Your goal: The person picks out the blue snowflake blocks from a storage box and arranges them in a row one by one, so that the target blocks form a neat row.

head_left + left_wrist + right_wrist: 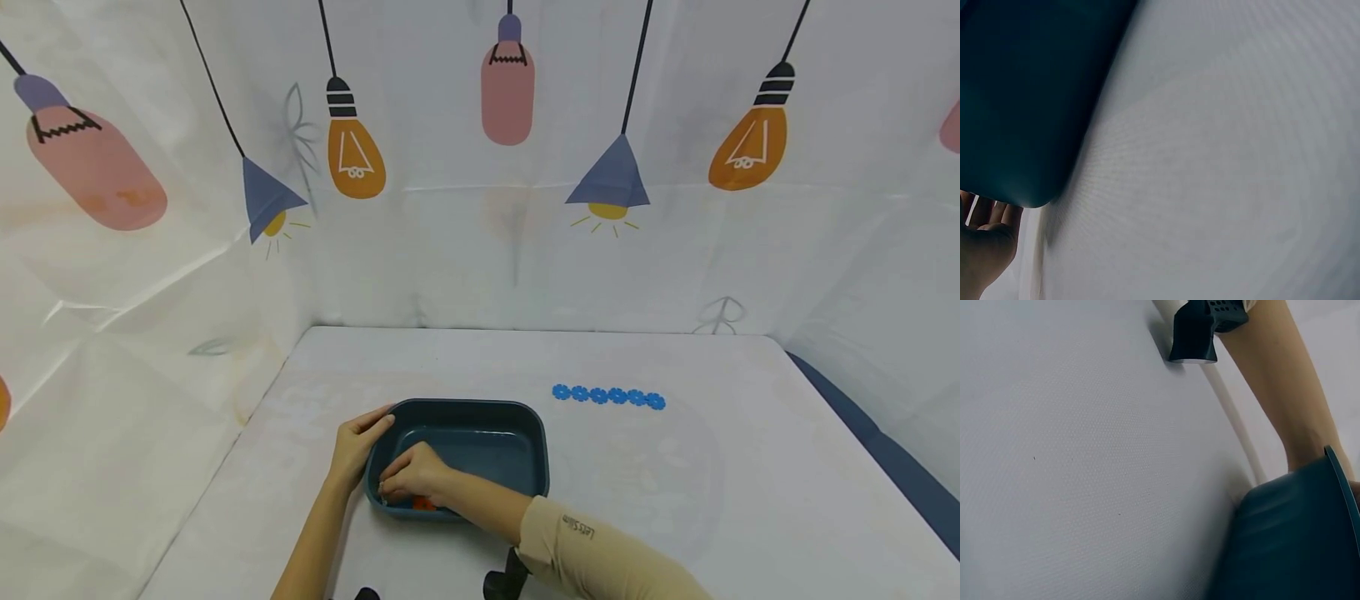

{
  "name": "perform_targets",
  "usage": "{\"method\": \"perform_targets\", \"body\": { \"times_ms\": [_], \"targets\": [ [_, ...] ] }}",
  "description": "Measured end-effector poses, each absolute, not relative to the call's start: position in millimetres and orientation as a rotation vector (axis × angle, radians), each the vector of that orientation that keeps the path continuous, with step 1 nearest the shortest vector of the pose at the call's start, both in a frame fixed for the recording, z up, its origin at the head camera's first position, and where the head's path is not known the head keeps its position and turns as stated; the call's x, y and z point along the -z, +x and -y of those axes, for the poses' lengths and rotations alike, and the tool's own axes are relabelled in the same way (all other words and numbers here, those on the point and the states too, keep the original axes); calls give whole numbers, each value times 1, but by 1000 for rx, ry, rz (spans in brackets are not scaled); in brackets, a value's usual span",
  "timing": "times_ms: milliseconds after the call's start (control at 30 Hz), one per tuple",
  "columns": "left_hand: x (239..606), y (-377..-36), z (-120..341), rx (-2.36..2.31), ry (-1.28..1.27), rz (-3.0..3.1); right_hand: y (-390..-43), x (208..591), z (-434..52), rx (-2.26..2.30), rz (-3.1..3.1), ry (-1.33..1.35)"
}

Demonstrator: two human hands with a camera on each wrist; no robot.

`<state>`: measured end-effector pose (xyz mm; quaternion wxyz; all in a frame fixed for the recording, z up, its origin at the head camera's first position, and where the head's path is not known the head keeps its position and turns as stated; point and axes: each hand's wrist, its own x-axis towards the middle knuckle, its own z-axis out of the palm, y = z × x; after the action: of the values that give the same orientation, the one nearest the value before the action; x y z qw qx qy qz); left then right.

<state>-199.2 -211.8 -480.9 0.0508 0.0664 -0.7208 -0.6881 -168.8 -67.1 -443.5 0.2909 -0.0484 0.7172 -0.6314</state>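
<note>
In the head view, a dark teal tray (498, 450) sat on the white tabletop (712, 483), just below the middle of the frame. The left hand's (362, 446) grip held its upper-left corner, thumb over the rim. The right hand (420, 473) reached inside at lower left, fingers bent downward; whether its grip grasped anything, I could not tell. Orange pieces (423, 503) lay just beside it in the tray. Six blue flower-shaped pieces (608, 396) formed a row right of centre.

Head view facing forward and down, wrist views low and close, all sharing the tray (487, 450)
</note>
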Motion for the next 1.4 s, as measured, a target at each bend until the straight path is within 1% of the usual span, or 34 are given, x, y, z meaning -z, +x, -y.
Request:
{"method": "perform_targets", "body": {
  "times_ms": [133, 733, 900, 1133, 1400],
  "targets": [
    [481, -199, 211, 2093, 201, 2199, -172, 446, 63, 1645, -1954, -139],
    [477, -199, 208, 2137, 244, 2176, -187, 448, 52, 1655, -1946, -27],
    [478, -200, 208, 2169, 255, 2154, -188, 448, 53, 1659, -1983, -45],
    [478, -199, 208, 2126, 221, 2171, -195, 448, 48, 1678, -2041, -136],
    [481, -198, 209, 2057, 193, 2199, -201, 445, 40, 1722, -2012, -120]
  ]
}}
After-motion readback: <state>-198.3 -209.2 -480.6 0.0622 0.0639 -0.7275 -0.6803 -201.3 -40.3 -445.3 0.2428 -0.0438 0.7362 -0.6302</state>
